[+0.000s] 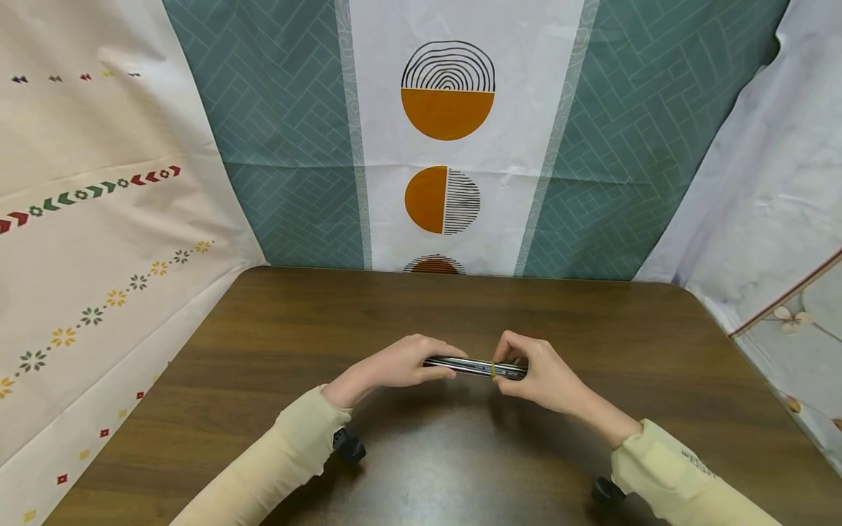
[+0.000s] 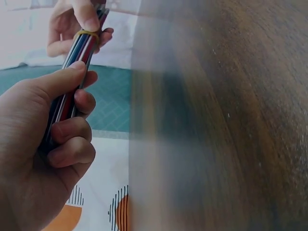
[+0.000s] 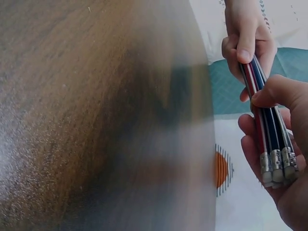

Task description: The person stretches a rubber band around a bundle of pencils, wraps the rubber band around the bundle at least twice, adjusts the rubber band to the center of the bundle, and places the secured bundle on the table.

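A bundle of striped pencils (image 1: 472,366) is held level between both hands over the middle of the table. Dark blue, red and white stripes run along them in the wrist views. My left hand (image 1: 409,362) grips one end, its thumb lying along the pencils and its fingers curled underneath. Around the bundle goes a yellow rubber band (image 2: 86,32), close to the right hand's fingertips. My right hand (image 1: 544,376) holds the other end between thumb and fingers. At that end, metal ferrules and whitish erasers (image 3: 276,174) show in the right wrist view. The left palm hides the opposite tips.
Beneath the hands is a dark brown wooden table (image 1: 316,314) with rounded far corners. A patterned cloth (image 1: 289,131) hangs behind its far edge. Light printed cloths flank it at left (image 1: 99,241) and right (image 1: 756,219).
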Demonstrator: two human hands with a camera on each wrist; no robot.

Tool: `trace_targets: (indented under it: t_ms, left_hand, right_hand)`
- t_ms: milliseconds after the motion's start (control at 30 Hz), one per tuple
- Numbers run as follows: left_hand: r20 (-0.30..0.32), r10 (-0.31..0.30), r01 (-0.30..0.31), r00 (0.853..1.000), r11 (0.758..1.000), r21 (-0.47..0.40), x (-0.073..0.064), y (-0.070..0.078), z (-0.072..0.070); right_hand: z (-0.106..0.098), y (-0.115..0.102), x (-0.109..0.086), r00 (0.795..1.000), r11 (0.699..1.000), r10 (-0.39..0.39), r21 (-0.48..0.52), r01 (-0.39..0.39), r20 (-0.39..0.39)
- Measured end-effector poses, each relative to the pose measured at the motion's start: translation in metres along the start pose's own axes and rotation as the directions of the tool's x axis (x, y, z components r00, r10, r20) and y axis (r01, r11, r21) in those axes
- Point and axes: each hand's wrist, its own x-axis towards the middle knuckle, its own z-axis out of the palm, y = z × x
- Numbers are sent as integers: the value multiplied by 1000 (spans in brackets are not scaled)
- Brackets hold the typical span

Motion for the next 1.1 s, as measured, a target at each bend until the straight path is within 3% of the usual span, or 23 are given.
trace_targets:
  t_ms: [200, 400, 500, 767, 900, 1100]
  left_hand:
    - [-11, 0, 0, 1000, 1000, -1, 0, 2, 0]
    - [-38, 1, -1, 999, 1000, -8, 1, 1, 3]
    - [-58, -16, 16, 998, 1000, -8, 1, 0, 5]
    - [-49, -61, 59, 997, 997, -42, 0, -3, 10]
    - [-79, -80, 76, 994, 996, -52, -3, -9, 7]
    - [-96, -155, 139, 983, 978, -155, -12, -18, -1]
  right_hand:
    - [-1, -2, -1, 1000, 1000, 1, 4, -1, -2]
    - [0, -1, -2, 998, 1000, 13, -2, -13, -61]
    - [3, 2, -2, 995, 999, 32, 12, -31, -96]
    - [14, 3, 3, 995, 998, 48, -38, -51, -91]
    - [7, 6, 5, 998, 1000, 29, -4, -29, -48]
    - [-15, 18, 5, 997, 997, 72, 28, -71, -39]
